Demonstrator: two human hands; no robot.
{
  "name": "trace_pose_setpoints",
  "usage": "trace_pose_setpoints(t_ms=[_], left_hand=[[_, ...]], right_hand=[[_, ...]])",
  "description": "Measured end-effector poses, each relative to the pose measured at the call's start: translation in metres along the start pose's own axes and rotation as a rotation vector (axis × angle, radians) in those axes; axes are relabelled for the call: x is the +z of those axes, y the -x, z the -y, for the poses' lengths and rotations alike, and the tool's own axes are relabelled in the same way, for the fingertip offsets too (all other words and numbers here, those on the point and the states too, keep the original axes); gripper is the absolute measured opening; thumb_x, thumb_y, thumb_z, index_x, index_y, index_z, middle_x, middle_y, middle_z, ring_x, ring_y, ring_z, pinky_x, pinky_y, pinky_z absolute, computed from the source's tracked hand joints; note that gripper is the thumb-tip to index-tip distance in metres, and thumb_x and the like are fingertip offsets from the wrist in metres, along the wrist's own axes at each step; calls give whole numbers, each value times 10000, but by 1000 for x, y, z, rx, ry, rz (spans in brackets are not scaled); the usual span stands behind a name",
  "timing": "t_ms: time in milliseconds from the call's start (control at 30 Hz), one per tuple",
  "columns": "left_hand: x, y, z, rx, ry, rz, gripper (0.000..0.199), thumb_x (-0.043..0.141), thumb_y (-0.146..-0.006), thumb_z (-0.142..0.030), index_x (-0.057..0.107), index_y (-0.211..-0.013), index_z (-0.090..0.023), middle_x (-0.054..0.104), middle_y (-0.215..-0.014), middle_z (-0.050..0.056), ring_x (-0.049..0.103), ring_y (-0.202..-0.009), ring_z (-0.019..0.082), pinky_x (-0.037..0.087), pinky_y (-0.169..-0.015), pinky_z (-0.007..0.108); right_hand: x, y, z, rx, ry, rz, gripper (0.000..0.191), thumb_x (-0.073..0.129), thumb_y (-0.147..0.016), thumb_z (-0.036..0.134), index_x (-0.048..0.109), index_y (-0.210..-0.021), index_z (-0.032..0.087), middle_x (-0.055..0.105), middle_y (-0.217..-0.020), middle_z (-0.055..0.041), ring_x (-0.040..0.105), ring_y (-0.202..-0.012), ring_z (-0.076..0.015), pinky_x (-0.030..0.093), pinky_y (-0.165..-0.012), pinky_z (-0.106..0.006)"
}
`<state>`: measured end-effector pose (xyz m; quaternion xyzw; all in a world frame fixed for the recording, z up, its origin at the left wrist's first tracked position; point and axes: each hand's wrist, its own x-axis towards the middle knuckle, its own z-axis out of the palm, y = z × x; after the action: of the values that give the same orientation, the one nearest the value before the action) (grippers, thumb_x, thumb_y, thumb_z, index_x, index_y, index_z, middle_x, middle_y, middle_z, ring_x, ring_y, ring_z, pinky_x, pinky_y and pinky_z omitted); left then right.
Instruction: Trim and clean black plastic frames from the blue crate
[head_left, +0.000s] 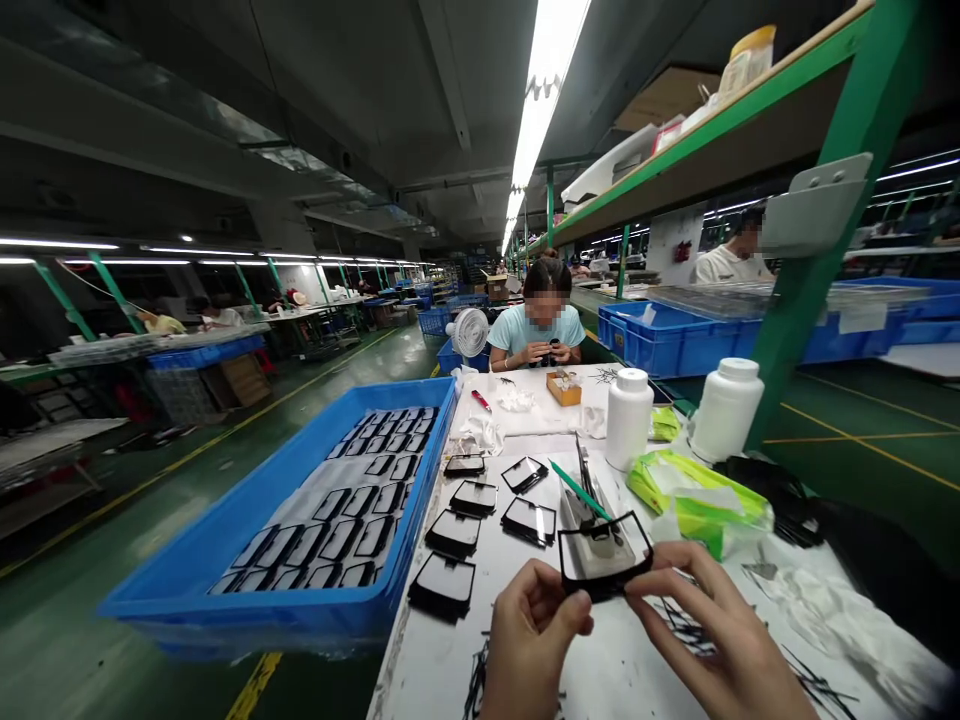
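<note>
Between my two hands is a black-rimmed clear frame (606, 588), tilted up above the white table (517, 630). My left hand (536, 635) has its thumb and curled fingers on the frame's lower left corner. At the lower right corner, my right hand (709, 620) pinches the frame between thumb and fingers. Several similar black frames (452, 532) lie on the table to the left. Just behind the held frame stands a holder (574, 512) with a green stick (581, 490) and dark tools. Thin black strips (686, 630) are scattered partly under my right hand.
A blue bin (300, 595) with rows of black frames stands left of the table. At the right are white bottles (628, 420), a green packet (701, 500) and white cloth (847, 610). Across the table sits a person (510, 335) near an orange box (564, 390). A green post (814, 250) rises at right.
</note>
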<state>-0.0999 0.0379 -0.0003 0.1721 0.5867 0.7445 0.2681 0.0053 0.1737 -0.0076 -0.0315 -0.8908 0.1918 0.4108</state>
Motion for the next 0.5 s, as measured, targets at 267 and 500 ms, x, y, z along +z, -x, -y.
trace_pose_setpoints(t_ms=[267, 500], left_hand=[[-1, 4, -9, 19, -126, 47, 303, 728, -690, -320, 478, -689, -149, 552, -616, -10, 560, -623, 96, 424, -624, 185], [1, 1, -13, -26, -48, 98, 285, 736, -692, -285, 483, -722, -156, 554, -621, -26, 579, -614, 82, 435, -614, 161]], right_hand=[[-9, -1, 7, 172, -194, -57, 85, 562, -866, 194, 527, -944, 197, 476, -940, -58, 496, -934, -158, 428, -787, -271], [-21, -15, -6, 503, -925, -16, 291, 556, -861, 384, 487, -1104, 241, 510, -1121, -63, 499, -1121, -182, 428, -985, -342]])
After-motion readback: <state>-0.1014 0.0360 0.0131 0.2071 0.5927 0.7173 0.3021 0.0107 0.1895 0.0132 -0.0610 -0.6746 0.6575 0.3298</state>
